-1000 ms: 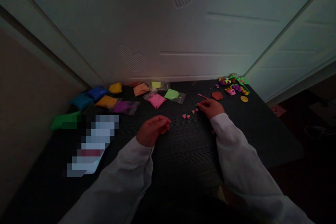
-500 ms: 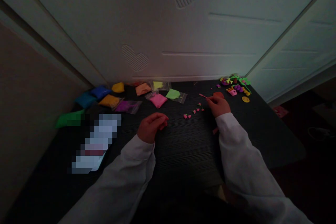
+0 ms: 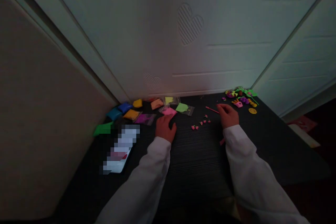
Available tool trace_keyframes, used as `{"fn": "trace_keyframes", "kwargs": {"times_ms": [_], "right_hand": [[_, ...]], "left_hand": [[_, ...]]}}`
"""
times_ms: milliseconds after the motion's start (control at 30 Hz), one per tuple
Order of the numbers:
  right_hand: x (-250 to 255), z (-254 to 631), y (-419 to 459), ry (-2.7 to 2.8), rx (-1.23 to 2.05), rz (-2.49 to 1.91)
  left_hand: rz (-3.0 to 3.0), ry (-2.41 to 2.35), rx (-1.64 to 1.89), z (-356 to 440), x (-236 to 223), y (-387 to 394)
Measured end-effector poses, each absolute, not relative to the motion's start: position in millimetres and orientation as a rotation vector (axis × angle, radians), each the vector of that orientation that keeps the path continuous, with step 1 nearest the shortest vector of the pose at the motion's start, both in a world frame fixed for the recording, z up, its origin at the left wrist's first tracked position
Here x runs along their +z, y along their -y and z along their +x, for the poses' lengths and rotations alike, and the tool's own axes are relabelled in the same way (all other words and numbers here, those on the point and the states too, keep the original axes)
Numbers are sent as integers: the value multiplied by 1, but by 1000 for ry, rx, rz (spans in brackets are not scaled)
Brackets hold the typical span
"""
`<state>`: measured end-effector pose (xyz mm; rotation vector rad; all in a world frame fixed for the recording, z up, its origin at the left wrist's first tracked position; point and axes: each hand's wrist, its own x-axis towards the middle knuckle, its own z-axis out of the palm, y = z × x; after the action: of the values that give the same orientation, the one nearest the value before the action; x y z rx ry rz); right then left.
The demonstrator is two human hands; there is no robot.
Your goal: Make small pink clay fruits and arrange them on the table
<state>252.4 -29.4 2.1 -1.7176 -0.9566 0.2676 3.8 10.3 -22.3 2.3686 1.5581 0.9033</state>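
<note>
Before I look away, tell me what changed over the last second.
The left hand went forward to the pink bag; the right hand drew rightward from the small pink pieces. Whether either grips anything is unclear. The pieces and pink stick stayed put.

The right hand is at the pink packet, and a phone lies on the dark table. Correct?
Wrong hand: in the head view, it is the left hand that is at the pink packet. The phone does lie on the dark table.
</note>
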Motion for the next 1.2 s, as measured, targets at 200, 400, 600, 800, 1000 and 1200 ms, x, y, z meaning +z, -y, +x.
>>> {"fn": "trace_keyframes", "kwargs": {"times_ms": [200, 400, 600, 800, 1000, 1200], "right_hand": [[2, 245, 31, 959, 301, -1658], [1, 243, 30, 960, 316, -1624], [1, 243, 30, 958, 328, -1604], [-1, 241, 32, 971, 332, -1609], [-3, 238, 32, 990, 340, -1631], [0, 237, 36, 1026, 363, -1649]], "left_hand": [[2336, -1749, 801, 14, -22, -28], [2226, -1770, 836, 14, -20, -40], [2215, -1698, 1005, -3, -18, -37], [2200, -1557, 1164, -14, -10, -30], [2488, -1537, 732, 11, -4, -18], [2290, -1811, 575, 17, -1, -23]]}}
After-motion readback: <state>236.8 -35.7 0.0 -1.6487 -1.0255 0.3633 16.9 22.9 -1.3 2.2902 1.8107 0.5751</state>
